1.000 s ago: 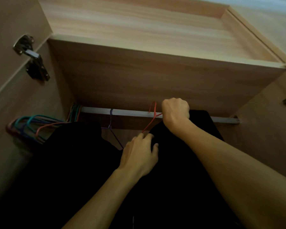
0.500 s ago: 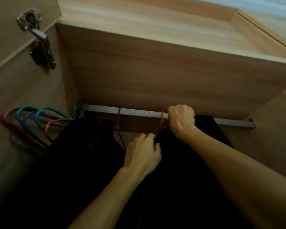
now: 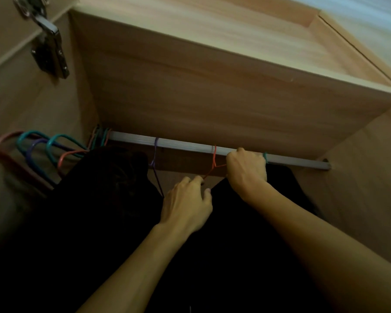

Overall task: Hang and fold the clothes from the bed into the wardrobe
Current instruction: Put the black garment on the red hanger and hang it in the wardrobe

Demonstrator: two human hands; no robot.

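Observation:
Inside the wardrobe a pale metal rail (image 3: 190, 146) runs under a wooden shelf (image 3: 212, 91). My right hand (image 3: 246, 171) is curled in a fist right at the rail, gripping the top of a green hanger (image 3: 265, 158) whose hook shows beside my knuckles. A black garment (image 3: 269, 222) hangs below that hand. My left hand (image 3: 186, 206) is lower, its fingers curled on the garment's upper left edge, touching the wire of an orange hanger (image 3: 214, 158) hooked on the rail. Another black garment (image 3: 95, 199) hangs from a purple hanger (image 3: 155, 154) to the left.
Several empty hangers (image 3: 38, 150) in teal, purple and red are bunched at the rail's left end against the side wall. A metal door hinge (image 3: 49, 46) sits at the upper left. The rail's right end (image 3: 321, 164) is bare up to the right wall.
My right hand has shifted right along the rail, and a green hook now shows beside it. The left hand has stayed by the orange hanger. The view has moved closer.

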